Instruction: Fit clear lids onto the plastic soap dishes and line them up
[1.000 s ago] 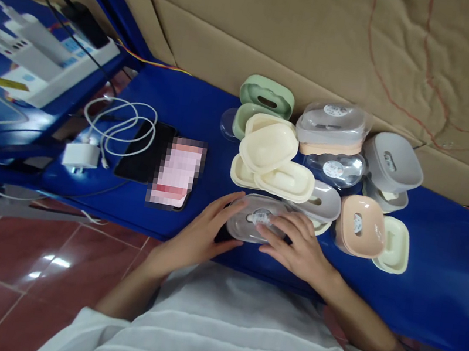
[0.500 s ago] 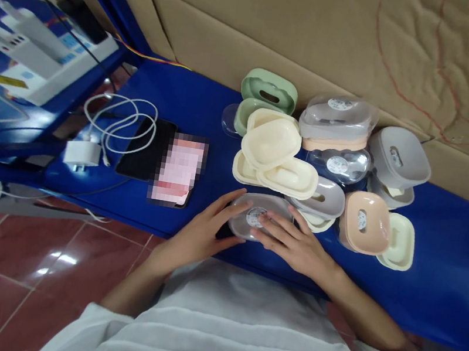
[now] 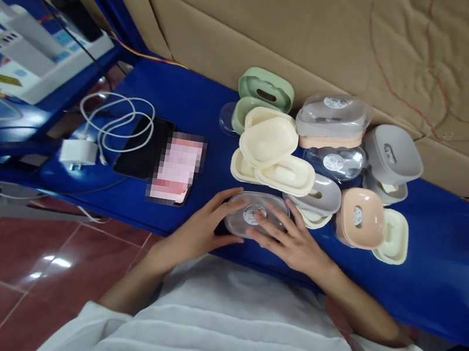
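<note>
A grey soap box with a clear lid point(image 3: 234, 216) and a round white label lies at the front edge of the blue table. Around its left end curls my left hand point(image 3: 198, 226), thumb on the near side and fingers on the far rim. My right hand point(image 3: 298, 239) holds the right end, its spread fingers lying over the lid beside the label. Just beyond are cream soap trays point(image 3: 269, 140) in a loose pile and a grey tray with a slot point(image 3: 326, 201). A peach soap box base point(image 3: 369, 223) sits to the right of my right hand.
Green bases point(image 3: 266, 85), clear lids point(image 3: 336, 111) and stacked grey bases point(image 3: 395, 156) stand at the back against cardboard point(image 3: 240, 28). To the left lie a phone point(image 3: 177, 166), a dark phone-like slab point(image 3: 138, 148), a white charger with cable point(image 3: 79, 153) and a power strip point(image 3: 55, 70).
The view has shifted slightly, so everything appears a little further left. Both hands stay on the soap box, with only slight movement of the right fingers over the lid.
</note>
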### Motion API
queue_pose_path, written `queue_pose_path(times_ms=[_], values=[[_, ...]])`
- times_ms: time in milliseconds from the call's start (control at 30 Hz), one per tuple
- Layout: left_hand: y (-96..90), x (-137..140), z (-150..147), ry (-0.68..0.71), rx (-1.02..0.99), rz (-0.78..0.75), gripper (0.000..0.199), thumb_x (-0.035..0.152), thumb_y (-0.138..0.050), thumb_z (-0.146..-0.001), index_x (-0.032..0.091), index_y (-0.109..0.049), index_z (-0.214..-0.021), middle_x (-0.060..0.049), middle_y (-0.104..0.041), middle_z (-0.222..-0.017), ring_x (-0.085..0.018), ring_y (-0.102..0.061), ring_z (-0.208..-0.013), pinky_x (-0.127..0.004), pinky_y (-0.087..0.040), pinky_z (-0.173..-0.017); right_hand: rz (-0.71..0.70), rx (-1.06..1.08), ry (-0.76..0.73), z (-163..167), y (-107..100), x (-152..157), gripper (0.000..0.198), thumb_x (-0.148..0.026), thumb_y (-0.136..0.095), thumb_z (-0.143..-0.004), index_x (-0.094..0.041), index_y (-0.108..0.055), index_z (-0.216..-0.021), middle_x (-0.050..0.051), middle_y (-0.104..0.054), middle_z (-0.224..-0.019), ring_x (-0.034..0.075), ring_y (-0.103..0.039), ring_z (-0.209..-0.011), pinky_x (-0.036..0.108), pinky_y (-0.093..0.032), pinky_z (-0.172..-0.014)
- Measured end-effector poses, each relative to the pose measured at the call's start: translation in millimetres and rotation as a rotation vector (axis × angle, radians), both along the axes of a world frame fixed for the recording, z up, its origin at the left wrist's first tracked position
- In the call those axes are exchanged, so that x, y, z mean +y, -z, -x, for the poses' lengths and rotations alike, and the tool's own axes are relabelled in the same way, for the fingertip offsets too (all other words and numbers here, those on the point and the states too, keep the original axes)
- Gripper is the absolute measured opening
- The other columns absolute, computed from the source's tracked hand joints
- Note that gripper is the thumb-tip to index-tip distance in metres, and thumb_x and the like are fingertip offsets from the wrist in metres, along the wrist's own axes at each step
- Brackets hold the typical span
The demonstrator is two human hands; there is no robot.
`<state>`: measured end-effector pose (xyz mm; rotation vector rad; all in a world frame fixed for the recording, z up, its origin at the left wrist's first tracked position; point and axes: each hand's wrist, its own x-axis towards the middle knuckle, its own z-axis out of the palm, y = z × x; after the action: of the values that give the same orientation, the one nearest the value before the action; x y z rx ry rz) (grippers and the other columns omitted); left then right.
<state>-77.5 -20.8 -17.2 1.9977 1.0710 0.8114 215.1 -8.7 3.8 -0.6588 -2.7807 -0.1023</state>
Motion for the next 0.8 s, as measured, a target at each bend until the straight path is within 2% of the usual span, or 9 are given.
queue_pose_path(times_ms=[200, 333, 400, 500, 567, 633, 700, 767, 800], values=[[4.3, 1, 3, 0.012, -0.024, 0.008, 0.081, 0.029, -0.086, -0.092, 0.037, -0.043, -0.159, -0.015, -0.046, -0.165, -0.035, -0.051, -0.155, -0.061, -0.05, -0.124, 0.081, 0.034, -0.017, 3, 7, -6, 0.068, -0.009, -0.067, -0.101, -0.033, -0.052, -0.162, 0.005, -0.055, -0.166, 0.029, -0.04, -0.162, 0.073, -0.025, -0.133], [2.3, 1, 3, 0.007, -0.016, 0.004, 0.08, 0.029, -0.086, -0.092, 0.035, -0.044, -0.159, -0.016, -0.045, -0.166, -0.034, -0.051, -0.155, -0.058, -0.051, -0.124, 0.144, 0.11, 0.091, 1, 13, -1, 0.066, -0.029, -0.077, -0.1, -0.032, -0.053, -0.162, 0.012, -0.049, -0.17, 0.036, -0.032, -0.166, 0.067, -0.038, -0.129], [-1.1, 0, 4, 0.011, -0.021, 0.006, 0.078, 0.031, -0.087, -0.092, 0.035, -0.046, -0.159, -0.015, -0.047, -0.166, -0.034, -0.052, -0.154, -0.057, -0.052, -0.123, 0.168, 0.095, 0.128, 1, 6, -1, 0.069, -0.037, -0.079, -0.099, -0.029, -0.053, -0.162, 0.016, -0.047, -0.17, 0.04, -0.027, -0.167, 0.064, -0.045, -0.126], [-6.3, -4, 7, 0.055, -0.057, 0.024, 0.08, 0.038, -0.088, -0.091, 0.037, -0.048, -0.16, -0.013, -0.05, -0.165, -0.034, -0.054, -0.152, -0.057, -0.051, -0.124, 0.172, 0.055, 0.114, -1, -14, -10, 0.071, -0.042, -0.077, -0.1, -0.027, -0.051, -0.164, 0.016, -0.049, -0.169, 0.039, -0.03, -0.166, 0.06, -0.048, -0.126], [-8.4, -6, 7, 0.097, -0.139, 0.04, 0.088, 0.046, -0.088, -0.09, 0.04, -0.041, -0.165, -0.013, -0.047, -0.169, -0.034, -0.052, -0.154, -0.058, -0.048, -0.126, 0.168, 0.076, 0.1, -8, -27, -22, 0.073, -0.043, -0.077, -0.1, -0.027, -0.049, -0.165, 0.014, -0.05, -0.168, 0.038, -0.034, -0.164, 0.06, -0.05, -0.126], [-9.0, -7, 5, 0.112, -0.22, 0.045, 0.096, 0.051, -0.084, -0.093, 0.042, -0.028, -0.171, -0.015, -0.036, -0.176, -0.036, -0.045, -0.16, -0.06, -0.045, -0.129, 0.161, 0.132, 0.136, -27, -39, -36, 0.072, -0.038, -0.074, -0.102, -0.031, -0.045, -0.167, 0.01, -0.052, -0.167, 0.037, -0.039, -0.162, 0.061, -0.055, -0.122], [-8.2, -6, -1, 0.098, -0.176, 0.038, 0.096, 0.048, -0.078, -0.099, 0.04, -0.019, -0.174, -0.016, -0.027, -0.18, -0.036, -0.037, -0.164, -0.061, -0.043, -0.13, 0.049, 0.241, 0.287, -63, -47, -45, 0.073, -0.033, -0.074, -0.101, -0.037, -0.044, -0.168, 0.006, -0.054, -0.166, 0.037, -0.048, -0.156, 0.061, -0.059, -0.117], [-6.4, -6, -9, 0.087, 0.001, 0.0, 0.085, 0.04, -0.071, -0.105, 0.037, -0.022, -0.174, -0.016, -0.028, -0.18, -0.035, -0.034, -0.165, -0.061, -0.042, -0.13, -0.264, 0.403, 0.543, -118, -50, -50, 0.076, -0.035, -0.083, -0.094, -0.04, -0.052, -0.163, 0.006, -0.058, -0.162, 0.04, -0.059, -0.147, 0.064, -0.056, -0.117], [-5.1, -5, -12, 0.096, 0.101, -0.039, 0.077, 0.036, -0.068, -0.107, 0.035, -0.028, -0.172, -0.016, -0.031, -0.178, -0.035, -0.035, -0.165, -0.061, -0.042, -0.13, -0.476, 0.463, 0.639, -150, -49, -51, 0.082, -0.041, -0.09, -0.086, -0.033, -0.058, -0.16, 0.011, -0.062, -0.158, 0.044, -0.062, -0.142, 0.063, -0.054, -0.118]])
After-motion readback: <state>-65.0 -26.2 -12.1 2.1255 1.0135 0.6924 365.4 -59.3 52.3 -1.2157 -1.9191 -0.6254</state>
